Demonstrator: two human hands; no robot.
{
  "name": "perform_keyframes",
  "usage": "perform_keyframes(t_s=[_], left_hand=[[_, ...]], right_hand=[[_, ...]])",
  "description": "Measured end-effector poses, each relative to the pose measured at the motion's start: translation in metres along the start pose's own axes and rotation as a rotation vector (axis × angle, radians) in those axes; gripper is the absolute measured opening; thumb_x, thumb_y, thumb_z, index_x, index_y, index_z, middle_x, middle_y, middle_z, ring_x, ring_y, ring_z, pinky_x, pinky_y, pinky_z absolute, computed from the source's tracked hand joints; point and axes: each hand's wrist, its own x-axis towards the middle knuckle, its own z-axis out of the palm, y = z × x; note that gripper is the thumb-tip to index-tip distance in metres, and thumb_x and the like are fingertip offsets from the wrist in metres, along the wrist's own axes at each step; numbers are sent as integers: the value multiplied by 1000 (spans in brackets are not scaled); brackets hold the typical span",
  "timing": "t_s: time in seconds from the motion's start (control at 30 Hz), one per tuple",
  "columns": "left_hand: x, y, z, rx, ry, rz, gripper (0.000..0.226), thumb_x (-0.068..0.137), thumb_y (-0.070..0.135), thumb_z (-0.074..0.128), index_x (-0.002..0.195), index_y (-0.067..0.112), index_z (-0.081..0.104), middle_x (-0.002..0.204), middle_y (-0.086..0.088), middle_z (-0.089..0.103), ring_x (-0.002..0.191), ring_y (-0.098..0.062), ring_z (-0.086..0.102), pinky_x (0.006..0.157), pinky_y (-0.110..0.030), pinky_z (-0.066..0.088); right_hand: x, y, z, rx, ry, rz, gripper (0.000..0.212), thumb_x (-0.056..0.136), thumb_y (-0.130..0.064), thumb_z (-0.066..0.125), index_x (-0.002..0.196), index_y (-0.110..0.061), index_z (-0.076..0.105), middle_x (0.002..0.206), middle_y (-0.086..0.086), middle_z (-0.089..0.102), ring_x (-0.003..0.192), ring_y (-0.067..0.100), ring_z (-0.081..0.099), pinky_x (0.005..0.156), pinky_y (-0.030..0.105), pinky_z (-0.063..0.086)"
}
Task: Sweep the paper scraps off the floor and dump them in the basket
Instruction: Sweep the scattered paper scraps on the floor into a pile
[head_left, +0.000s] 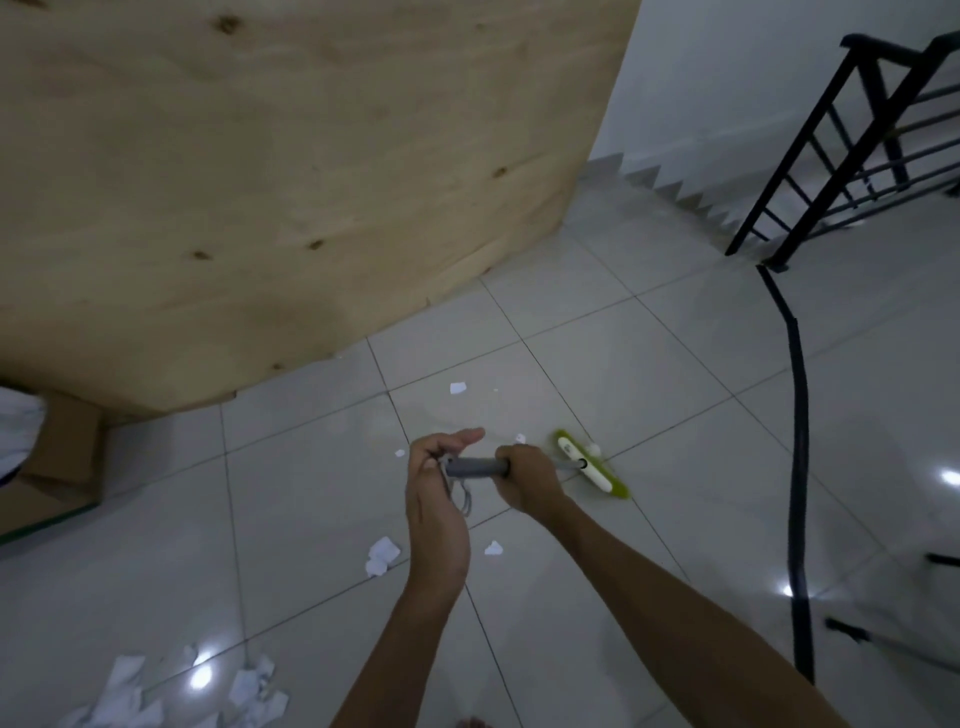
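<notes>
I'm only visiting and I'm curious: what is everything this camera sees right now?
floor tiles: many, pale grey, across the lower frame
broom: one, green and white head with a grey handle, head on the tiles mid-frame
paper scraps: several loose ones plus a heap, white, on the tiles at centre and lower left
plywood board: one, tan, standing at upper left
cardboard box: one, brown, left edge below the board
cable: one, black, running along the tiles at right
stair railing: one, black, upper right
wall: one, white, top right
right hand: one, grips the broom handle
left hand: one, at the handle's end, grip unclear
</notes>
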Motion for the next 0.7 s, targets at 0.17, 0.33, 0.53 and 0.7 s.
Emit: perform_keyframes(t_s=[0.17,0.33,0.53,0.7], left_hand=[[14,47,-32,-75,64,83,36,92,-1,23,76,11,53,77,1,71,88,-21,67,82,-22,50],[16,93,-65,-95,60,174,26,82,9,27,75,13,52,67,4,69,76,-17,67,75,-22,51],[5,136,-115,-86,46,244,24,79,12,27,71,11,50,58,1,64,63,-17,63,69,-24,52],[-3,162,-174,-30,44,301,27,82,15,26,71,11,50,55,2,62,57,-15,61,61,-24,52]], right_hand=[[-14,-57,13,77,-2,-16,20,92,-21,53,100,-8,66,99,11,69,94,24,64,76,22,42],[-36,-114,25,125,-22,-41,28,94,-29,53,109,-9,65,106,10,69,99,26,64,84,27,47],[-76,-176,49,229,-43,-76,32,94,-33,54,108,-8,66,100,11,70,80,22,59,72,26,44],[-106,-234,82,285,-97,-100,19,93,-33,55,83,-18,54,66,-1,53,60,16,48,57,23,37]])
